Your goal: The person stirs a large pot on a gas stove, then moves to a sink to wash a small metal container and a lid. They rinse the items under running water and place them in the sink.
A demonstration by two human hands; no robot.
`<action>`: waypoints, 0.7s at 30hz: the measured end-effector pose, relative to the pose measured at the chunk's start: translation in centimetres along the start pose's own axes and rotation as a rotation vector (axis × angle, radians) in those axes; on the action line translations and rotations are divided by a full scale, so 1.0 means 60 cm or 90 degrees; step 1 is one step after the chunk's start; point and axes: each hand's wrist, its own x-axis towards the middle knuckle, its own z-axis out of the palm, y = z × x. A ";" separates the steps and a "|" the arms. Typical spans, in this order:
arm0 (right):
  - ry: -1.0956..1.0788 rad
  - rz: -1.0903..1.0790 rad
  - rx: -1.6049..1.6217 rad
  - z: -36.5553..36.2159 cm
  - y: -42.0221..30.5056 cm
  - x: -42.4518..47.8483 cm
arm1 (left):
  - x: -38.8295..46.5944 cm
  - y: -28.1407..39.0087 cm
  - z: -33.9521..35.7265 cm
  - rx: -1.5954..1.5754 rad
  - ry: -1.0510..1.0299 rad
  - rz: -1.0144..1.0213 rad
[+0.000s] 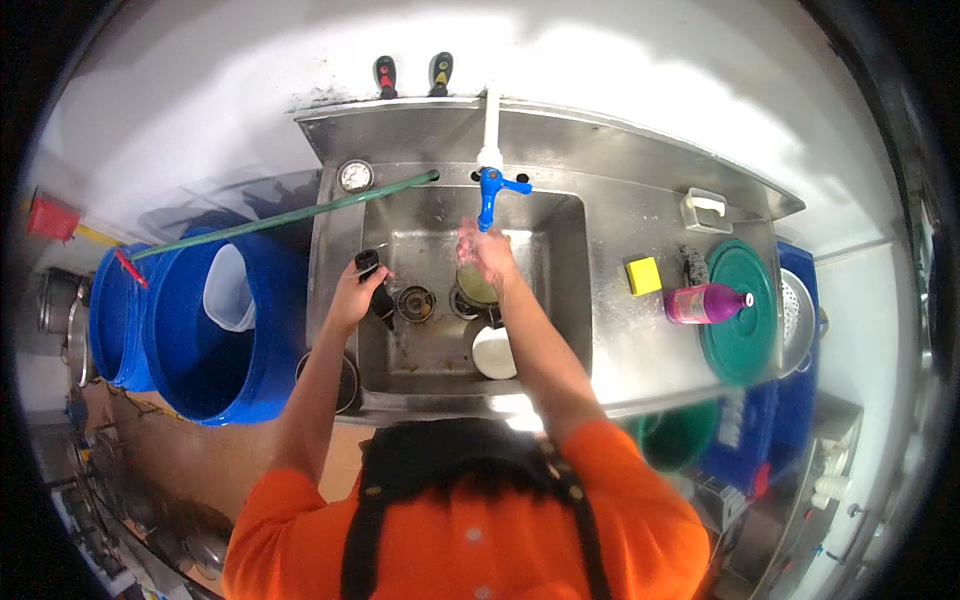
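My left hand grips a long black tool over the left side of the stainless steel sink. What kind of tool it is, I cannot tell. My right hand is directly below the blue tap, wet and blurred. Its curled fingers partly hide what is under them, so whether they hold anything is unclear. Just below that hand is a round vessel with a greenish inside. A white bowl sits in the sink beside my right forearm. Left of the vessel is a round drain.
A green hose runs from the sink's back edge to blue barrels at left. On the right counter are a yellow sponge, a purple bottle, a green lid and a clear container. A metal lid lies back left.
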 end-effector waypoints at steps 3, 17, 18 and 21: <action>0.047 -0.054 -0.219 -0.034 0.010 -0.004 | -0.065 -0.007 -0.022 0.009 0.061 0.030; 0.117 0.177 -0.379 -0.166 0.203 -0.061 | -0.154 -0.029 -0.066 -0.241 0.181 -0.037; 0.132 0.106 -0.313 -0.183 0.185 -0.036 | -0.140 -0.016 -0.060 -0.239 0.155 -0.023; 0.090 0.104 -0.421 -0.141 0.098 0.028 | -0.148 -0.016 -0.062 -0.227 0.159 -0.014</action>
